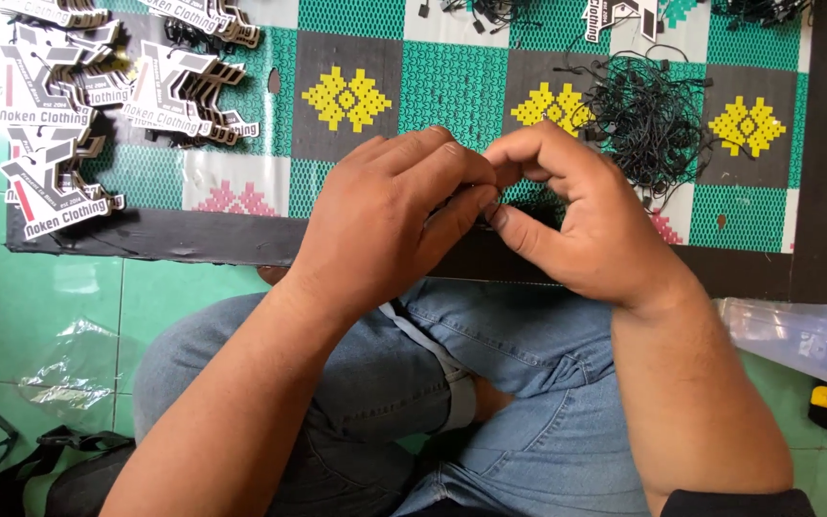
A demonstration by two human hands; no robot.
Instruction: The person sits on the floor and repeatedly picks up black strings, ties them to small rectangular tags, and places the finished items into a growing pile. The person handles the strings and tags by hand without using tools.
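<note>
1. head view: the left hand [390, 215] and right hand [567, 215] meet fingertip to fingertip above the near edge of a low board [815, 191] covered in a green, grey and yellow patterned mat.
2. left grip: fingers curled shut, thumb pressed toward the right hand's fingertips; what it pinches is too small and hidden to tell.
3. right grip: thumb and forefinger closed in a pinch against the left fingertips, the other fingers curled; a thin dark bit shows between the two hands, unclear what it is.
4. a tangled pile of black string loops [648, 124] lies on the mat just beyond the right hand, near but not touching it.
5. stacks of black-and-white die-cut hang tags [179, 91] lie at the board's far left, well apart from both hands.
6. under the hands, the person's crossed legs in blue jeans [528, 402] rest on a green tiled floor [40, 287].
7. crumpled clear plastic [69, 369] lies on the floor at left.
</note>
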